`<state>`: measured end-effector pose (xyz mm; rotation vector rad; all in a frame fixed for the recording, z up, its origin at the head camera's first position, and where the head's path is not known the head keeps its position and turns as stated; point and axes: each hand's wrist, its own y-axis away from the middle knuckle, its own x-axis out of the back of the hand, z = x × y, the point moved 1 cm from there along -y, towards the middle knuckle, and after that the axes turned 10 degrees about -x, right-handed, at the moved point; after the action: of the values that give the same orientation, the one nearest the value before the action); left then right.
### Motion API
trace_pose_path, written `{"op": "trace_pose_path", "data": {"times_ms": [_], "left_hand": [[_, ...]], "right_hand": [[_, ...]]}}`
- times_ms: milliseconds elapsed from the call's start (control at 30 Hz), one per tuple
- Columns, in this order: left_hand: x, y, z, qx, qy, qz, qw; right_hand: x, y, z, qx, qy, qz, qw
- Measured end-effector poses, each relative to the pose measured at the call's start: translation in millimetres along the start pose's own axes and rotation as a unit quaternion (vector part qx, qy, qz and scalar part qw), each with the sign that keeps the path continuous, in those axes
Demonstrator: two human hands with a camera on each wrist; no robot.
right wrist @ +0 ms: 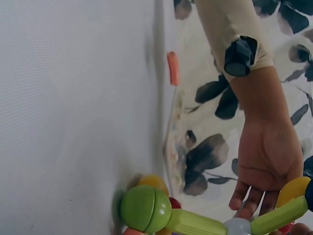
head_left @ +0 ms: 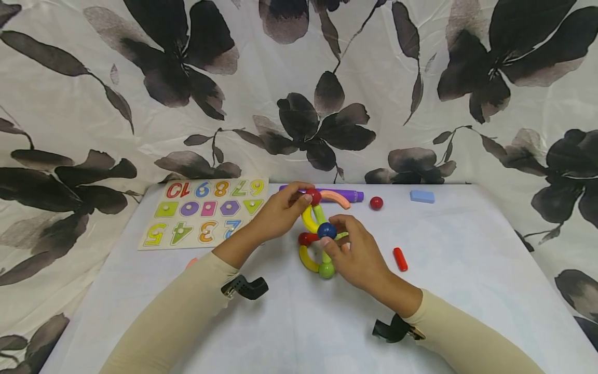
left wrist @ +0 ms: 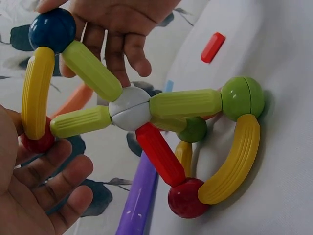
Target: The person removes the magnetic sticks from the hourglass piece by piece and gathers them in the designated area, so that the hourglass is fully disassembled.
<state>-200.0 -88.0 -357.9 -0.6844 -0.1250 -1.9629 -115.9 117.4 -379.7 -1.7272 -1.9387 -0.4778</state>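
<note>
A magnetic ball-and-rod construction stands on the table between both hands. My left hand [head_left: 280,212] grips the red ball [head_left: 313,197] at its top, beside a curved orange rod [head_left: 337,198]. My right hand [head_left: 357,254] pinches the blue ball [head_left: 327,230] between thumb and fingers. In the left wrist view, a curved yellow rod [left wrist: 37,93] links the blue and red balls. Straight green rods [left wrist: 186,103] and a red rod [left wrist: 160,154] branch from a white ball [left wrist: 129,107]. Lower down, a green ball [left wrist: 242,98] and a dark red ball [left wrist: 188,198] join by another yellow curve [left wrist: 235,161].
A number-and-shape puzzle board [head_left: 198,221] lies at the back left. Behind the construction is a purple tube [head_left: 351,196]. To the right lie a loose red ball [head_left: 376,203], a blue block [head_left: 422,196] and a red rod [head_left: 400,259]. An orange piece [head_left: 192,262] peeks out beside the left sleeve.
</note>
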Motion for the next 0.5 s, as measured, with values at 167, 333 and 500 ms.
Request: {"op": "trace_pose_path", "data": {"times_ms": [167, 333, 500], "left_hand": [[0.2, 2.0, 1.6, 0.006, 0.0, 0.002, 1.0], [0.9, 5.3, 2.8, 0.007, 0.004, 0.005, 1.0], [1.4, 9.1, 2.3, -0.006, 0.009, 0.007, 0.9999]], "right_hand": [[2.6, 1.4, 2.6, 0.004, -0.009, -0.004, 1.0], [5.1, 2.2, 3.8, 0.015, -0.019, 0.0, 1.0], [6.6, 0.2, 6.8, 0.017, -0.041, 0.007, 0.999]]}}
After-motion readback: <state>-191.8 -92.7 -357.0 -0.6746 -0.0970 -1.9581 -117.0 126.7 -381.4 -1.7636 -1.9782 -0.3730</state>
